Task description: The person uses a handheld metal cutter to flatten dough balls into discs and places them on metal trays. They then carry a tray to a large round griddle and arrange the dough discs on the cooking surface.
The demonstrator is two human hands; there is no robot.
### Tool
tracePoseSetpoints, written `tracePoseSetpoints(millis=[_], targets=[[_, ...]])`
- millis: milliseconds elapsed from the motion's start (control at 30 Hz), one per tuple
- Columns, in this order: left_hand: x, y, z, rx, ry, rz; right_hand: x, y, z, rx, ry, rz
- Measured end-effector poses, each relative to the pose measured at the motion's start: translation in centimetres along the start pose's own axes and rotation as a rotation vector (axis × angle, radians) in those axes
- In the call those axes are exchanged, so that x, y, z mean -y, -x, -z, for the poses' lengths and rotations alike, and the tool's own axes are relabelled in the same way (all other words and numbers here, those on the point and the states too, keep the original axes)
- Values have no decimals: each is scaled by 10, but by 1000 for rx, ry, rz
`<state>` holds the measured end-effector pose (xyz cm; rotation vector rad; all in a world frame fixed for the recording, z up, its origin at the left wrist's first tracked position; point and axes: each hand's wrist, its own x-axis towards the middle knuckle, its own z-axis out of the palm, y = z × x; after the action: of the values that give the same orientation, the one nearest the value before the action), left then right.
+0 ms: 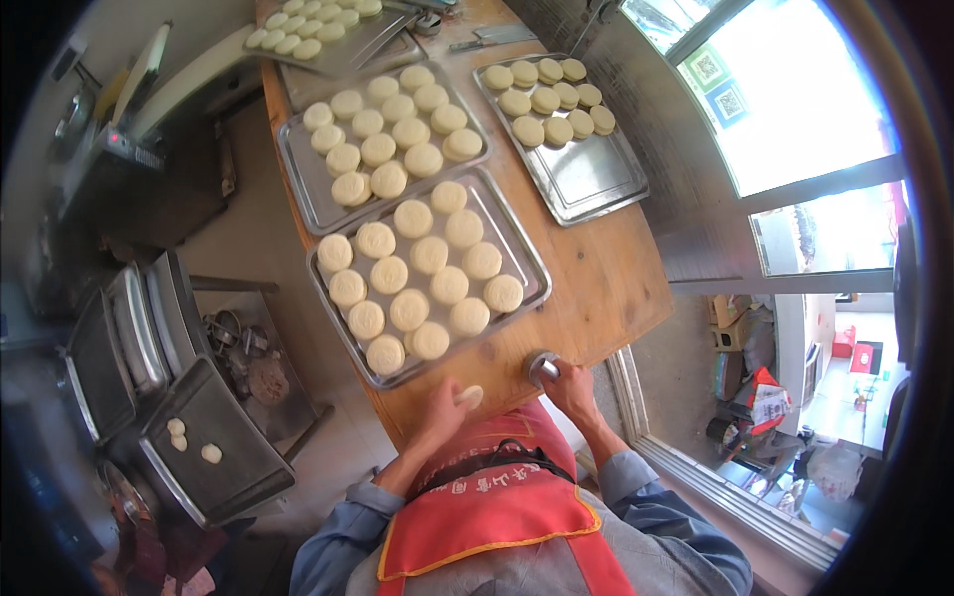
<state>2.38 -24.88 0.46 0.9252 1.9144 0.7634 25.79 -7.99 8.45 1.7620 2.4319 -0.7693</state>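
Observation:
My left hand (441,414) grips a pale round dough piece (470,396) at the front edge of the wooden table (581,305). To its right, my right hand (572,389) holds the handle of a small round metal tool (538,365), perhaps a stamp or cutter, low over the tabletop; its underside is hidden. Just beyond both hands lies a metal tray (525,262) with rows of flat dough rounds (409,309), several with a pattern pressed into their tops. Behind it, a second metal tray (298,186) carries more dough rounds (378,150).
At the right edge is a metal tray (585,179) with stacked rounds at its far end. A cleaver (501,35) and another loaded tray (373,45) lie at the back. Lower left, a dark tray (223,447) holds a few dough pieces beside a metal shelf. A window frame (820,179) borders the right.

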Motion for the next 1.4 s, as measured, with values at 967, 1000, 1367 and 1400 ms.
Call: tracePoseSetpoints(millis=[967, 1000, 1367, 1400], targets=[[160, 19, 257, -1217, 366, 207, 3, -11, -8, 76, 139, -28], [204, 56, 274, -1317, 417, 205, 1, -13, -10, 62, 128, -17], [420, 232, 392, -1608, 255, 612, -12, -25, -26, 99, 69, -51], [417, 226, 407, -1567, 287, 657, -14, -25, -28, 94, 40, -114]])
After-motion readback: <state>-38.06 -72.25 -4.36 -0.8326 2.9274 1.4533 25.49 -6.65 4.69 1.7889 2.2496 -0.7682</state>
